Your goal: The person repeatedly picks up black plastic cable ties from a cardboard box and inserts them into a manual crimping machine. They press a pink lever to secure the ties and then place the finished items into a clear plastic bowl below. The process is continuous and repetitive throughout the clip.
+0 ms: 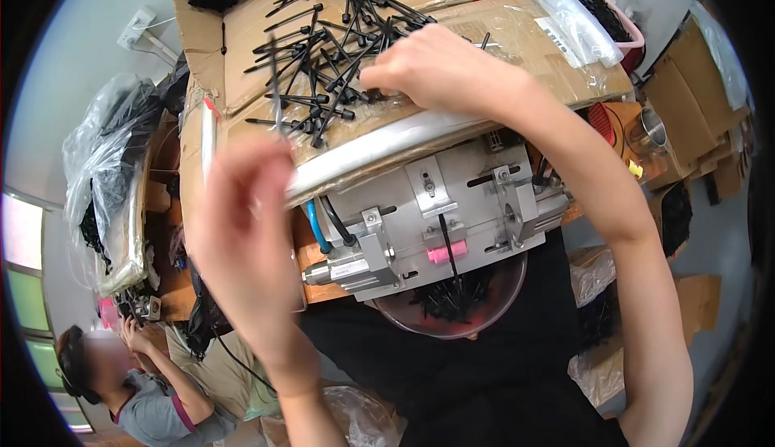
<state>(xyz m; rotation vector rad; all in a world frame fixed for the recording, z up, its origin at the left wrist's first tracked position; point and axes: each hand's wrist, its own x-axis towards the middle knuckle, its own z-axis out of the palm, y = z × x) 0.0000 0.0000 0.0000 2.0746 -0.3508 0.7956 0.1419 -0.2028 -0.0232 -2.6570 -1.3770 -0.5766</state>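
Observation:
My left hand (pixel 246 205), smeared by motion, is raised in front of the cardboard's left part. A thin black plastic rod (pixel 276 83), also blurred, sticks up from its fingertips. Above the pile of black plastic rods with knobbed ends (pixel 323 67), my right hand (pixel 432 67) has its fingers curled together; what they pinch is hidden. Nearer to me is a metal fixture (pixel 476 205) with clamp blocks on both sides. One black rod (pixel 448 245) lies across its middle, by a pink piece (pixel 447 251), with its end pointing down toward a clear bowl.
The cardboard (pixel 517 35) bearing the pile has a white-wrapped front edge. Under the fixture, the clear bowl (pixel 508 302) holds several black rods. A pink basin (pixel 636 43) stands far right, a metal cup (pixel 648 130) at right. Another person (pixel 161 390) sits lower left.

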